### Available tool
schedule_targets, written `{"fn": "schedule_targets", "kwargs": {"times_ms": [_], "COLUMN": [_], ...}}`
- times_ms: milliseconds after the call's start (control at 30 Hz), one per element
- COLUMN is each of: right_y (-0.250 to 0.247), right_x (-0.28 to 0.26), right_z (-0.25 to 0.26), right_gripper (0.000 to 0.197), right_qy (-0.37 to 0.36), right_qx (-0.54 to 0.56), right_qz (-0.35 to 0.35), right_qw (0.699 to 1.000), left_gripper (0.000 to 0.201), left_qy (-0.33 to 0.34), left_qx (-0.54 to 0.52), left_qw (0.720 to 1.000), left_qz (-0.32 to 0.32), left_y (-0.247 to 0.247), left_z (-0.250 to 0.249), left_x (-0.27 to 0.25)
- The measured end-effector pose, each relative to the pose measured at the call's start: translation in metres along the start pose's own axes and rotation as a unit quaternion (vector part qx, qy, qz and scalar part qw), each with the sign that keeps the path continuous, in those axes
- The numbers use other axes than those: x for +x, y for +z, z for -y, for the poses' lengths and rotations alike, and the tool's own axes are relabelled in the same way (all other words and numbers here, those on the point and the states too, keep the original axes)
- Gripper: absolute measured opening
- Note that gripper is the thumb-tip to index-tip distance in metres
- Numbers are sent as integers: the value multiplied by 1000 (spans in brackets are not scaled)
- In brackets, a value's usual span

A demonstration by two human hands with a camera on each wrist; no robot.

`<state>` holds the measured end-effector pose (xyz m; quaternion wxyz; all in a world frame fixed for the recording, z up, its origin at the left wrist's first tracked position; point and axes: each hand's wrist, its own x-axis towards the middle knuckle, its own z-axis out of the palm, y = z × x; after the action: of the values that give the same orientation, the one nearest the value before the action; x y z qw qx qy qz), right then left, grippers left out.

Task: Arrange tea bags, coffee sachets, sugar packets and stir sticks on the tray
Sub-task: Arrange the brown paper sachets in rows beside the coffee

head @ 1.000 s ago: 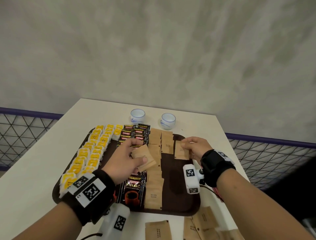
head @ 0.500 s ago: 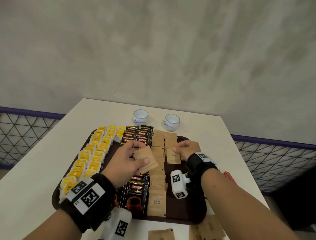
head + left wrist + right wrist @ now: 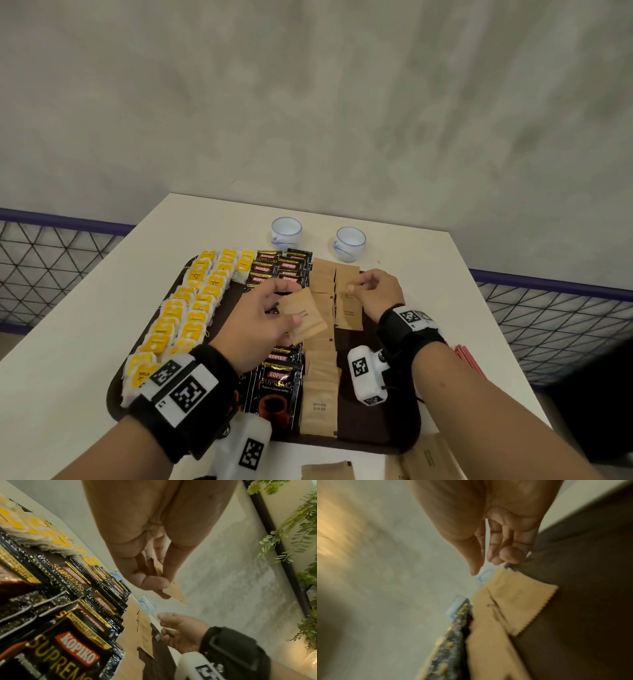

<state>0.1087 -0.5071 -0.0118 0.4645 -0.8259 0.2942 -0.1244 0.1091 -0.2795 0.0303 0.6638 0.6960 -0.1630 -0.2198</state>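
A dark brown tray (image 3: 383, 428) holds yellow tea bags (image 3: 191, 308) on its left, black coffee sachets (image 3: 281, 383) in the middle and a column of brown sugar packets (image 3: 320, 394). My left hand (image 3: 279, 308) pinches a small stack of sugar packets (image 3: 305, 318) above the sachets; the left wrist view shows the stack (image 3: 175, 593) between thumb and fingers. My right hand (image 3: 356, 286) hovers over a second sugar column, its fingertips at the top of a packet (image 3: 349, 313) lying flat. In the right wrist view its fingers (image 3: 510, 557) are loosely curled and hold nothing.
Two small white cups (image 3: 286, 229) (image 3: 350, 240) stand behind the tray. Red stir sticks (image 3: 466, 356) lie on the white table right of the tray. Loose sugar packets (image 3: 327, 471) (image 3: 424, 459) lie near the front edge. Mesh railing flanks the table.
My right hand carried a sugar packet left onto the second column and let it go. My left hand kept its stack, shifting only slightly.
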Motion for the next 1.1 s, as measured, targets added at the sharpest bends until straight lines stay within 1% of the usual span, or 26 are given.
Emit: {"fn": "schedule_targets", "kwargs": {"times_ms": [33, 100, 167, 200, 267, 333, 400, 467, 533, 600, 667, 700, 767, 800, 833, 900, 1000, 1067, 1100], "right_y": [-4, -11, -17, -20, -23, -24, -24, -25, -25, -23, -17, -14, -9, -9, -9, -13, -22, -28, -30], "right_x": [-5, -20, -39, -47, -62, -73, -79, -82, -84, -88, -94, -98, -107, -110, -113, -112, -99, -83, -73], "right_z": [6, 20, 31, 35, 37, 33, 26, 23, 21, 20, 20, 20, 18, 16, 14, 11, 7, 2, -3], "right_gripper": [12, 6, 15, 15, 19, 26, 22, 14, 10, 9, 11, 13, 22, 27, 31, 29, 19, 19, 19], "right_qy": [-11, -18, -5, -7, -21, -30, -24, -2, 26, 43, 47, 46, 45, 45, 47, 60, 78, 94, 107], "right_qx": [15, 83, 178, 205, 209, 200, 216, 240, 275, 314, 349, 366, 402, 416, 422, 413, 363, 309, 274], "right_qz": [32, 129, 234, 271, 313, 332, 318, 272, 226, 202, 185, 181, 193, 202, 206, 196, 150, 111, 91], "right_qw": [999, 988, 956, 940, 926, 922, 923, 932, 934, 927, 917, 911, 894, 886, 882, 887, 916, 940, 951], "left_gripper": [35, 36, 37, 37, 36, 32, 26, 17, 17, 23, 25, 23, 24, 26, 28, 29, 35, 38, 36], "left_qy": [-1, 0, 4, 8, 16, 18, 9, -4, -23, -51, -87, -98, -99, -100, -102, -112, -130, -116, -99], "left_qx": [-6, -14, -17, -17, -16, -24, -31, -14, 20, 48, 38, 24, -12, -27, -31, -21, 24, 110, 182], "left_qw": [1000, 1000, 1000, 1000, 1000, 999, 999, 1000, 1000, 997, 991, 988, 983, 981, 981, 984, 987, 985, 977], "left_qz": [0, 0, 0, 0, -8, -24, -33, -28, -7, 36, 90, 117, 156, 162, 159, 140, 90, 64, 51], "left_y": [1, 3, 6, 7, 12, 17, 21, 23, 23, 25, 27, 28, 29, 28, 27, 27, 26, 19, 12], "left_z": [-1, -3, -5, -7, -8, -7, -5, -4, -2, 1, 3, 4, 6, 6, 5, 2, -3, -8, -9], "left_x": [0, 0, 0, 1, 3, 4, 4, 1, -2, -6, -9, -11, -13, -14, -14, -15, -17, -22, -27]}}
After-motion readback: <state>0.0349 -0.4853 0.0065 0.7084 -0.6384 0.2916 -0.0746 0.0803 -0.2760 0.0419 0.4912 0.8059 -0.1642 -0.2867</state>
